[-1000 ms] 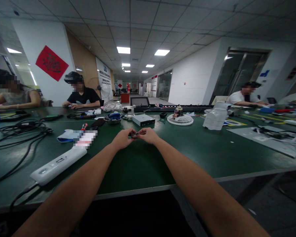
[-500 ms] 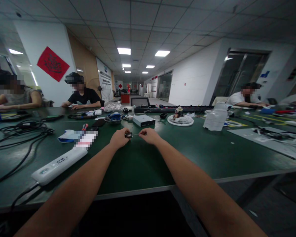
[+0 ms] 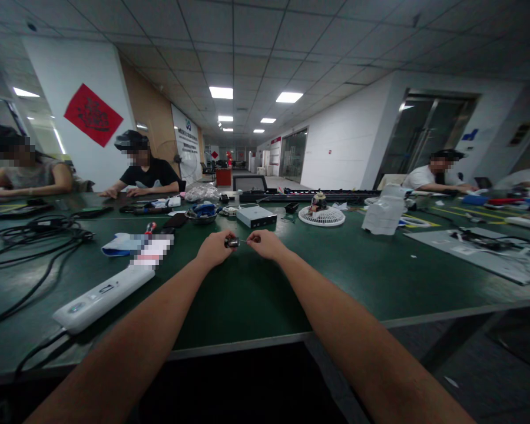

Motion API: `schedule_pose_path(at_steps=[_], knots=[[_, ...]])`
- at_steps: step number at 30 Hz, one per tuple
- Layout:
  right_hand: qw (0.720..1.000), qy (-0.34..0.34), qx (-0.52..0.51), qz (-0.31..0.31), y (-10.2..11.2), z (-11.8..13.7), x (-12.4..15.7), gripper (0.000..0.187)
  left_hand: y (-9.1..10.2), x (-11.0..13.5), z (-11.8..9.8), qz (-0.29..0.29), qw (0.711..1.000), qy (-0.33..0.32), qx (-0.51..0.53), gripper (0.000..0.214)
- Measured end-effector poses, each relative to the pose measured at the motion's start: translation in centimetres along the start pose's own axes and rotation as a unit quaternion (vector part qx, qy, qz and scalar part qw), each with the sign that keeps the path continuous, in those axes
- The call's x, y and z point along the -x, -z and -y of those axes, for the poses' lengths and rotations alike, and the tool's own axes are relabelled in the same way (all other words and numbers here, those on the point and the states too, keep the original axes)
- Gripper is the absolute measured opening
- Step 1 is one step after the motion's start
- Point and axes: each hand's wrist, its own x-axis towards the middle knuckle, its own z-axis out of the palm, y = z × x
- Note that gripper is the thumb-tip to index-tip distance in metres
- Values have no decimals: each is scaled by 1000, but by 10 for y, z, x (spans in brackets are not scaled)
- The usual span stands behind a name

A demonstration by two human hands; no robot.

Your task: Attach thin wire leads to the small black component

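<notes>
Head view, bench inventory, with all places given from the flat silver drive box [image 3: 256,217] on the green-topped workbench [image 3: 247,294].

1. Left hand [image 3: 214,248]: just in front of the box and slightly to its left. Thumb and fingers are closed at the tips on a small dark metal cylinder [image 3: 232,242], which is held in the air above the bench.

2. Right hand [image 3: 265,244]: just in front of the box. Thumb and fingers are drawn together in a narrow pinch, apparently on the end of a thin wire [image 3: 244,240] that runs across to the cylinder. The two hands are near each other but not touching, with the cylinder and wire between them.

3. Steel bowl [image 3: 202,216]: beside the box on its left, with blue items inside.

4. White power strip [image 3: 103,297]: well left of the box and nearer the person.

5. Black cables [image 3: 39,235]: coiled loosely, farther left of the box.

6. White round fan grille [image 3: 321,217]: just right of the box, with a small figurine on top.

7. Translucent plastic bag [image 3: 384,215]: right of the grille's side of the box, well apart from it.

8. Co-worker in a black T-shirt [image 3: 149,175]: seated beyond the box and to its left, wearing a head-mounted camera rig.
</notes>
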Motion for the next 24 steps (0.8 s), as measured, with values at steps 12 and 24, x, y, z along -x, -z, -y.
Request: schedule_pose_path(at_steps=[12, 24], knots=[[998, 14, -41, 48, 2, -4, 2, 14, 1, 1, -2, -4, 999, -29, -25, 27], [999, 10, -53, 10, -3, -5, -3, 15, -3, -2, 6, -6, 1000, -27, 8, 29]])
